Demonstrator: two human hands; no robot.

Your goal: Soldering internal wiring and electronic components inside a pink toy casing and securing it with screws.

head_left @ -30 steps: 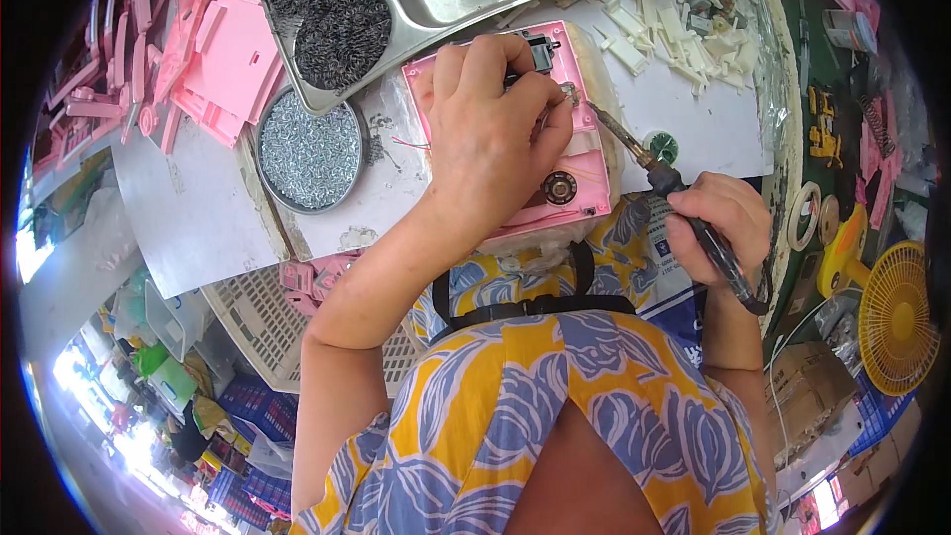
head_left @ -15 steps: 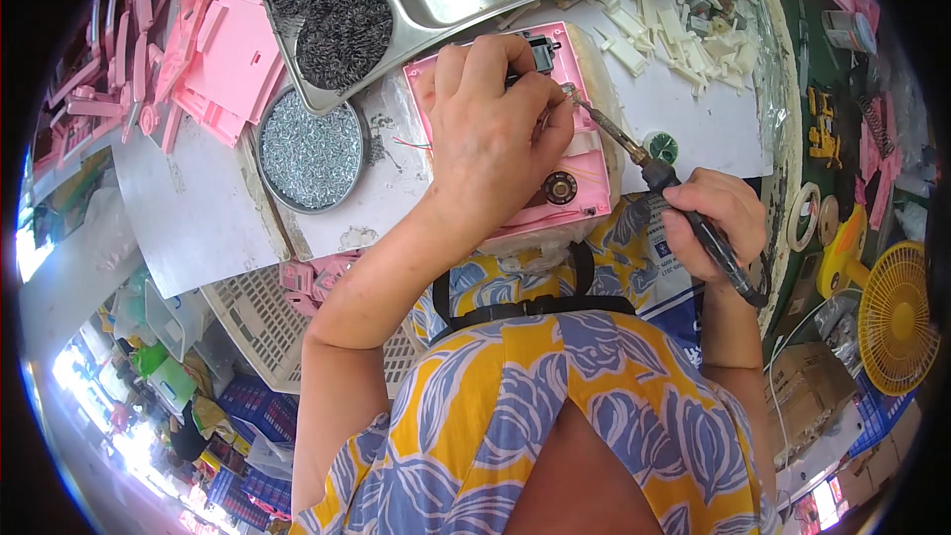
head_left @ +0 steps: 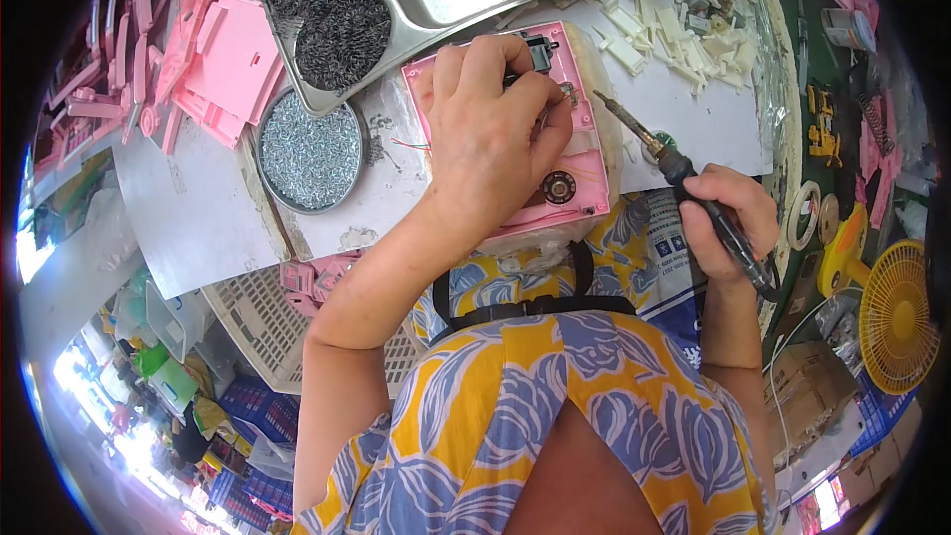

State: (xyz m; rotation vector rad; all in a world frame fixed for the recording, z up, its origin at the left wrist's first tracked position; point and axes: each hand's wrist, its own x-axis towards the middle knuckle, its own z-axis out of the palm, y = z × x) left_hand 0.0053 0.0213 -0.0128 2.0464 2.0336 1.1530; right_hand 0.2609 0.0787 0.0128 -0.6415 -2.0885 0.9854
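Observation:
A pink plastic housing [head_left: 584, 163] lies in front of me on a pale pad, with a round black speaker [head_left: 559, 187] near its close end and a dark mechanism [head_left: 540, 52] at its far end. My left hand [head_left: 487, 124] rests over the housing, fingers bent and pinched together; what they hold is hidden beneath them. In my right hand [head_left: 728, 223] is a soldering iron [head_left: 678, 166], gripped by its black handle. Its tip points up and left, just off the housing's right edge, touching nothing. Thin coloured wires [head_left: 411, 145] stick out left of my left hand.
A round tin of small screws [head_left: 310, 151] stands left of the housing. Behind it, a metal tray [head_left: 426, 25] holds dark springs [head_left: 342, 30]. Pink plastic parts [head_left: 230, 64] pile up at far left, white plastic parts [head_left: 684, 35] at far right. A solder spool [head_left: 662, 146] sits behind the iron.
My right hand has drawn the soldering iron back to the right, so its tip has left the housing. My left hand has stayed nearly still.

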